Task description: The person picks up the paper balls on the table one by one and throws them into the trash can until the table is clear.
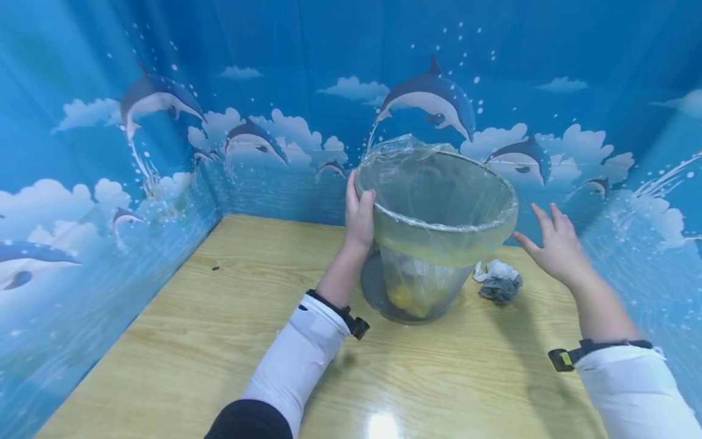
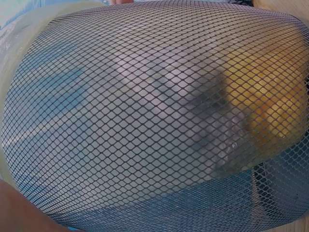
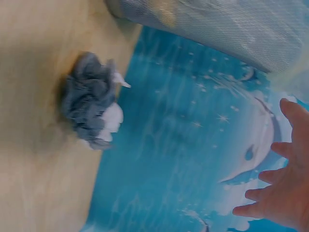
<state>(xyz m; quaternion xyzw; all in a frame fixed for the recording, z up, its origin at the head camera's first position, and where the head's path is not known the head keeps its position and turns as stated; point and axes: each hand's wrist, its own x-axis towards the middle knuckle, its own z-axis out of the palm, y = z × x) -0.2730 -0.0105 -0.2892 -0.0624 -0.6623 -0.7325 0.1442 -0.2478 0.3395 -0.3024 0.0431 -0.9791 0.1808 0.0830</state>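
Observation:
A mesh wastebasket (image 1: 422, 280) stands on the wooden table, its top leaning right. A translucent pale-yellow trash bag (image 1: 444, 238) lines it and is folded over the rim. My left hand (image 1: 360, 213) grips the basket's upper left side, thumb toward me. Spread fingers and straight thumb show on my right hand (image 1: 556, 250), just right of the rim and holding nothing. Through the mesh in the left wrist view, something yellow (image 2: 268, 96) and darker crumpled bits (image 2: 212, 104) appear blurred at the bottom. Crumpled grey and white paper (image 3: 89, 101) lies on the table beside the basket.
A blue curtain (image 1: 307, 61) printed with dolphins and clouds hangs behind and at both sides. The table (image 1: 219, 341) has a small dark speck (image 1: 216, 268) at its left. Black straps with small cameras sit on both wrists.

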